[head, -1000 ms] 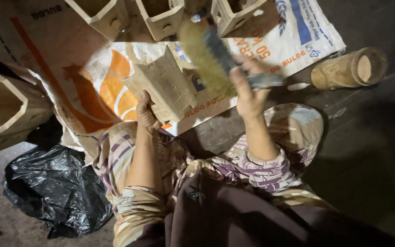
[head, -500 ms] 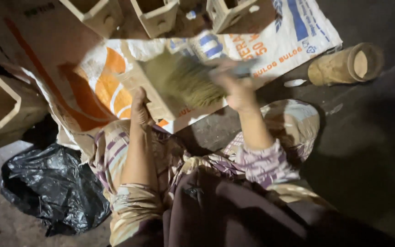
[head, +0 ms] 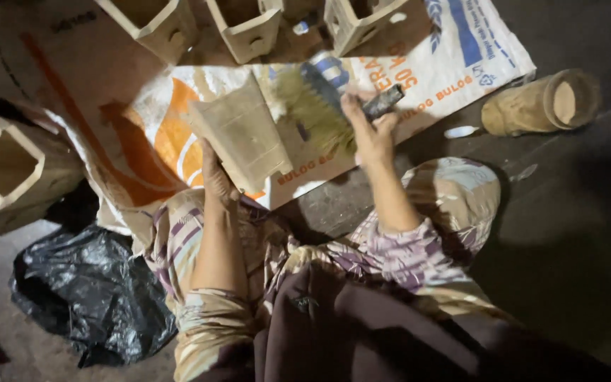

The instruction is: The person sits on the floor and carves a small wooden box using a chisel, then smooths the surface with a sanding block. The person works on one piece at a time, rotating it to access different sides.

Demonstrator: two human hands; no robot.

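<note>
My left hand (head: 215,177) grips the lower end of a pale, tapered square pot (head: 242,134) and holds it tilted above the printed sack. My right hand (head: 368,126) is closed on the dark handle of a broad brush (head: 317,106), whose straw-coloured bristles lie against the pot's right side. I sit with both knees bent under patterned cloth.
A white and orange woven sack (head: 454,64) covers the ground ahead. Three similar square pots (head: 245,28) stand along its far edge, and more (head: 8,166) sit at the left. A tan cylinder (head: 542,102) lies at the right, a black plastic bag (head: 90,297) at lower left.
My right hand swept the brush down from the upper right onto the pot's side. The pot stayed in my left hand, shifting slightly left.
</note>
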